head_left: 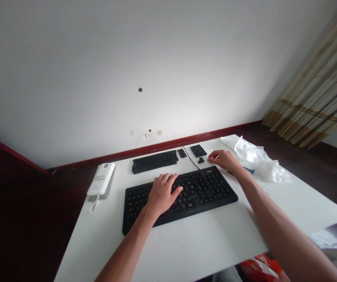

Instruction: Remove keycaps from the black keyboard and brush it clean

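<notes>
Resting flat on the black keyboard [182, 194], the left hand [163, 193] had its fingers spread, gripping nothing. The right hand [223, 159] hovered past the keyboard's far right corner, fingers loosely open, tips just beside a loose keycap cluster [200, 159] to their left on the tabletop [186, 243]. Keyboard's long axis ran left-right.

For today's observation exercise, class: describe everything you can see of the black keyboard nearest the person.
The black keyboard is a full-size, flat board, seemingly matte plastic, with small pale legends on dark keys. It lies flat on the white table, turned slightly so its right end sits farther away. The left hand rests palm-down on its keys. The right hand is just beyond its far right corner, not touching it.
</notes>
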The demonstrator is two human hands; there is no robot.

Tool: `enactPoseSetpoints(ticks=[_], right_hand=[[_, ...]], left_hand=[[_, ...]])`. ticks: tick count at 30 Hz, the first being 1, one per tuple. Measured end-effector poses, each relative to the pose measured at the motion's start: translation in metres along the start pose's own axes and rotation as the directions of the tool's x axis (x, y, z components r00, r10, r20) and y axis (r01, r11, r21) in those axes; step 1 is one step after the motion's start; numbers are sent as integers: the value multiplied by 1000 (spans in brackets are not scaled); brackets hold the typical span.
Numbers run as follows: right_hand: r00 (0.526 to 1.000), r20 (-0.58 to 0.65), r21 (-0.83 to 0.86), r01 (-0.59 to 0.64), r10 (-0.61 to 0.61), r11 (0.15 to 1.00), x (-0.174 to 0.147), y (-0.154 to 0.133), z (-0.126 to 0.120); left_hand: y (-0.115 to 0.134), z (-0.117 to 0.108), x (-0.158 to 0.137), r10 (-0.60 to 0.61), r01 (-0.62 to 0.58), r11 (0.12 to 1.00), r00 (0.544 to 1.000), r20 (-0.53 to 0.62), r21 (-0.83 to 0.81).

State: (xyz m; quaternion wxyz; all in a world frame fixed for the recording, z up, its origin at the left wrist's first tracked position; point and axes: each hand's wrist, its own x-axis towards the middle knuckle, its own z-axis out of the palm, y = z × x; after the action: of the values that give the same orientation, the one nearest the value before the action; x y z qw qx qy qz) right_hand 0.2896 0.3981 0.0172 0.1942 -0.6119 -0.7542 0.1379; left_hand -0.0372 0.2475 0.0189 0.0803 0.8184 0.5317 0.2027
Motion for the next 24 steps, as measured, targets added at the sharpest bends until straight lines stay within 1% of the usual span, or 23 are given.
enactPoseSetpoints(ticks=[9, 14, 19, 24], right_hand=[[995, 32, 43, 95, -97, 995, 0, -1, -1], [997, 24, 46, 78, -79, 996, -1, 4, -3], [998, 32, 46, 55, -57, 997, 1, 7, 0], [996, 36, 69, 75, -77, 995, 2, 3, 5]], left_hand=[[-1, 1, 0, 1, -1, 1000, 1000, -1, 0], [-1, 1, 0, 2, -2, 1000, 1000, 0, -4], [0, 1, 0, -6, 6, 1000, 1000, 0, 1], [-1, 2, 0, 2, -2, 1000, 1000, -9, 1]])
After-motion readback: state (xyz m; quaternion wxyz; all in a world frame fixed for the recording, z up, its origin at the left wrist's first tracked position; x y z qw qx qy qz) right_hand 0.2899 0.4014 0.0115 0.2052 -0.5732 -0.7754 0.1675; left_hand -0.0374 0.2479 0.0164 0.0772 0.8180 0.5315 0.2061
